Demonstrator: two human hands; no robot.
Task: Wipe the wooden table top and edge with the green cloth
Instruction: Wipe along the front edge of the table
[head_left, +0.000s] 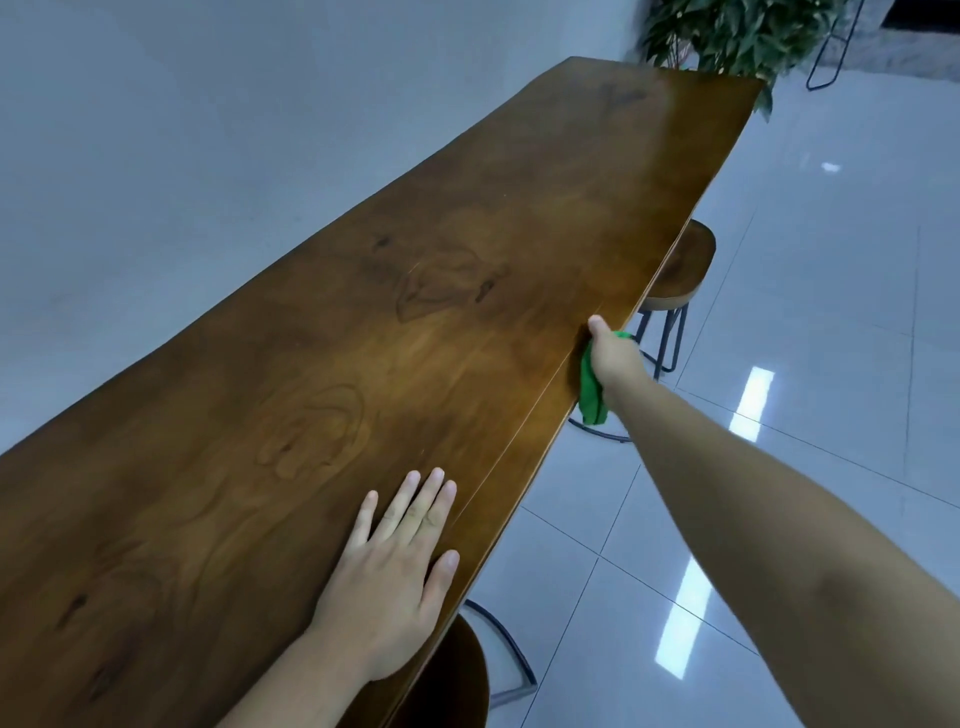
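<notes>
A long, narrow wooden table top (405, 322) runs from the near left to the far right, along a grey wall. My right hand (615, 358) reaches out to the table's right edge and grips the green cloth (591, 391) against that edge, thumb lying on the top surface. Part of the cloth hangs below my palm. My left hand (395, 577) rests flat on the table top near me, fingers straight and spread, close to the same edge.
A round wooden stool (685, 270) on black metal legs stands under the edge just beyond my right hand. Another stool (452, 675) sits below my left hand. A leafy potted plant (737, 36) stands past the table's far end. Glossy white floor tiles lie to the right.
</notes>
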